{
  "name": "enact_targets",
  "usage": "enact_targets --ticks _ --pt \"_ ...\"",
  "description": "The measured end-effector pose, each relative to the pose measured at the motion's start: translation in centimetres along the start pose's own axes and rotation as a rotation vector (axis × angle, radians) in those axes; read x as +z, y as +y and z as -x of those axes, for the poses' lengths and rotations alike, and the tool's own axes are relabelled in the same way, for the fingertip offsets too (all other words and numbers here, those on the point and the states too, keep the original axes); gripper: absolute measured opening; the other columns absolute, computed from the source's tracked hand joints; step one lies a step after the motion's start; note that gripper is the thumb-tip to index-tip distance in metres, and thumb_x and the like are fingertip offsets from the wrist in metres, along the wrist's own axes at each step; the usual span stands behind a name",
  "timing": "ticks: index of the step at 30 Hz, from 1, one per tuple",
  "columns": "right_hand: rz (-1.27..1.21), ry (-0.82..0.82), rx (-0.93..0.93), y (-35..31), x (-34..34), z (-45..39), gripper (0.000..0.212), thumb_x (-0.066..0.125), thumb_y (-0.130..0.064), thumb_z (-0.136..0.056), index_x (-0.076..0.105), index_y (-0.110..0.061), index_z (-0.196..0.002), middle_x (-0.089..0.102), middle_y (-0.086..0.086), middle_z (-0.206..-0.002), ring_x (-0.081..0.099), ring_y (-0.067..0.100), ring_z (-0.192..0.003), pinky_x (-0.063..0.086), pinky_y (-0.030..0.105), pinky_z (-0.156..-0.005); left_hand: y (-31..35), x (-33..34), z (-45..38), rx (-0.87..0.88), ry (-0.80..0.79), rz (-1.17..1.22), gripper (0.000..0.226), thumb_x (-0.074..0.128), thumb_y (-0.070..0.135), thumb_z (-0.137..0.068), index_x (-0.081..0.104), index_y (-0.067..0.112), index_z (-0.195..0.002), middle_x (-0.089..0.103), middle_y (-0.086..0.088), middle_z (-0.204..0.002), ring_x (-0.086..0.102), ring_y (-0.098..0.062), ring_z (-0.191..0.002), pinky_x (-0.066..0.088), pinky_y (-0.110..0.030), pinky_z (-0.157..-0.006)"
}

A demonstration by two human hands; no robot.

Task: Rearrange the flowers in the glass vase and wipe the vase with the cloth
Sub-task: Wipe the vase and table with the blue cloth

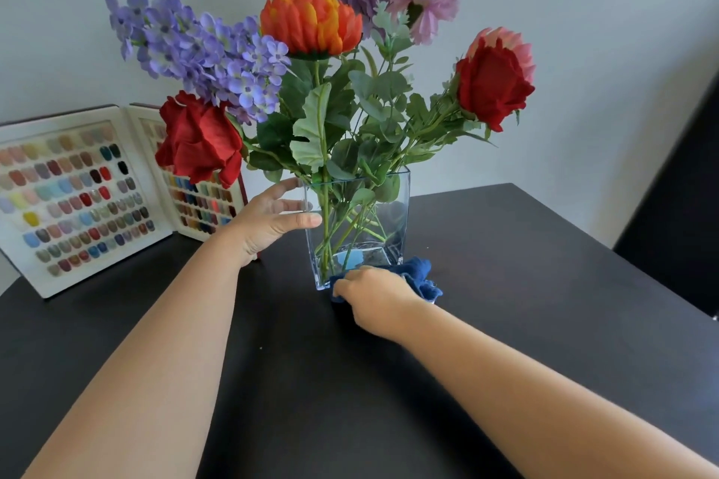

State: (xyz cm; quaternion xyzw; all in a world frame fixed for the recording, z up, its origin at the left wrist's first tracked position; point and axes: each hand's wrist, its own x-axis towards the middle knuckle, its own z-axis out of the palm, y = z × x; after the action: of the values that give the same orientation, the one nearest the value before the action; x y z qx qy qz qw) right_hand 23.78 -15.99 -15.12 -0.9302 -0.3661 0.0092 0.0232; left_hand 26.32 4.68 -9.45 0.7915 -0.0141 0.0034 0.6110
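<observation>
A square glass vase (393,214) stands on the dark table (525,303), holding several artificial flowers (311,23): red roses, an orange bloom, purple sprays, pink, lilac and cream heads, green leaves. My left hand (268,222) grips the vase's upper left corner, thumb on the front face. My right hand (373,296) presses a dark blue cloth (418,274) against the bottom of the vase's front. Part of the cloth is hidden under my hand.
An open nail-colour sample book (78,198) stands at the back left against the grey wall, close behind my left hand. A dark chair or panel (684,214) rises beyond the table's right edge.
</observation>
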Motion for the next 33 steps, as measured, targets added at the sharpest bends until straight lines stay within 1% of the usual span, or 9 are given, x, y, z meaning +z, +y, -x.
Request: enact_targets --ticks 5,8,12,15,19,22,26,29,33 --pt "-0.042 0.035 0.018 0.6 0.5 -0.1 0.044 0.047 0.0 -0.083 0.057 -0.019 -0.121 0.06 0.004 -0.116 0.056 0.028 -0.106 0.053 0.042 -0.07 0.0 0.2 0.5 0.007 0.0 0.043 0.051 0.079 0.023 -0.067 0.055 0.045 -0.106 0.067 -0.004 -0.116 0.061 -0.008 -0.104 0.039 -0.024 -0.075" --pt "-0.106 0.053 0.147 3.0 0.6 0.9 0.048 0.047 -0.004 -0.084 0.059 -0.03 -0.122 0.063 0.0 -0.121 0.06 0.024 -0.105 0.053 0.038 -0.074 0.1 0.0 0.4 0.007 -0.005 0.035 0.056 0.087 0.027 -0.06 0.057 0.046 -0.103 0.068 -0.003 -0.113 0.062 -0.008 -0.103 0.039 -0.025 -0.076" --pt "-0.177 0.105 0.373 6.1 0.3 2.3 0.042 0.046 -0.012 -0.089 0.063 -0.037 -0.118 0.068 0.002 -0.112 0.062 0.022 -0.077 0.047 0.027 -0.059 0.0 -0.1 0.3 -0.002 0.003 0.026 0.057 0.086 0.029 -0.059 0.056 0.045 -0.105 0.068 -0.004 -0.117 0.06 -0.013 -0.11 0.038 -0.031 -0.083" --pt "-0.317 0.193 0.499 7.9 0.0 2.9 0.041 0.045 -0.01 -0.089 0.068 -0.037 -0.109 0.069 0.0 -0.109 0.066 0.023 -0.085 0.053 0.028 -0.07 0.1 0.0 0.4 -0.01 -0.001 0.027 0.059 0.085 0.03 -0.058 0.056 0.045 -0.106 0.066 -0.006 -0.121 0.059 -0.015 -0.112 0.037 -0.033 -0.085" --pt "-0.818 0.832 0.644 8.8 -2.3 4.3 0.042 0.045 -0.006 -0.088 0.069 -0.04 -0.099 0.068 -0.023 -0.099 0.06 -0.002 -0.099 0.039 0.012 -0.082 -0.2 0.2 0.4 -0.011 0.002 0.054 0.051 0.08 0.026 -0.066 0.056 0.046 -0.106 0.066 -0.004 -0.122 0.058 -0.015 -0.113 0.039 -0.035 -0.083" --pt "-0.885 1.204 0.504 7.4 -3.9 4.1 0.04 0.046 -0.013 -0.093 0.062 -0.048 -0.103 0.061 -0.031 -0.098 0.054 -0.016 -0.093 0.036 -0.002 -0.077 -0.4 0.4 0.4 -0.021 0.009 0.064 0.051 0.08 0.028 -0.066 0.055 0.047 -0.106 0.065 -0.002 -0.123 0.057 -0.015 -0.115 0.036 -0.043 -0.092" --pt "-0.581 1.095 0.239 5.0 -3.1 1.3 0.026 0.057 -0.005 -0.092 0.064 -0.011 -0.117 0.05 -0.003 -0.108 0.044 -0.001 -0.095 0.026 -0.004 -0.084 -0.4 0.3 0.5 -0.03 0.008 0.068 0.057 0.084 0.03 -0.061 0.055 0.049 -0.107 0.066 0.0 -0.122 0.056 -0.015 -0.116 0.036 -0.045 -0.096" --pt "-0.514 1.046 0.181 5.3 -1.5 1.2 0.027 0.06 0.0 -0.09 0.064 -0.008 -0.115 0.058 0.004 -0.11 0.047 0.003 -0.095 0.032 0.002 -0.083 -0.5 0.3 0.6 -0.029 0.014 0.066 0.057 0.084 0.029 -0.061 0.056 0.051 -0.105 0.067 0.005 -0.117 0.058 -0.013 -0.113 0.037 -0.044 -0.094" --pt "-0.412 0.829 0.185 6.9 0.2 2.4 0.025 0.062 0.004 -0.085 0.072 -0.009 -0.104 0.063 0.008 -0.105 0.061 0.024 -0.094 0.047 0.029 -0.082 -0.2 0.4 0.6 -0.031 0.012 0.066 0.06 0.084 0.034 -0.056 0.058 0.047 -0.109 0.067 0.005 -0.115 0.058 -0.014 -0.114 0.036 -0.045 -0.094"
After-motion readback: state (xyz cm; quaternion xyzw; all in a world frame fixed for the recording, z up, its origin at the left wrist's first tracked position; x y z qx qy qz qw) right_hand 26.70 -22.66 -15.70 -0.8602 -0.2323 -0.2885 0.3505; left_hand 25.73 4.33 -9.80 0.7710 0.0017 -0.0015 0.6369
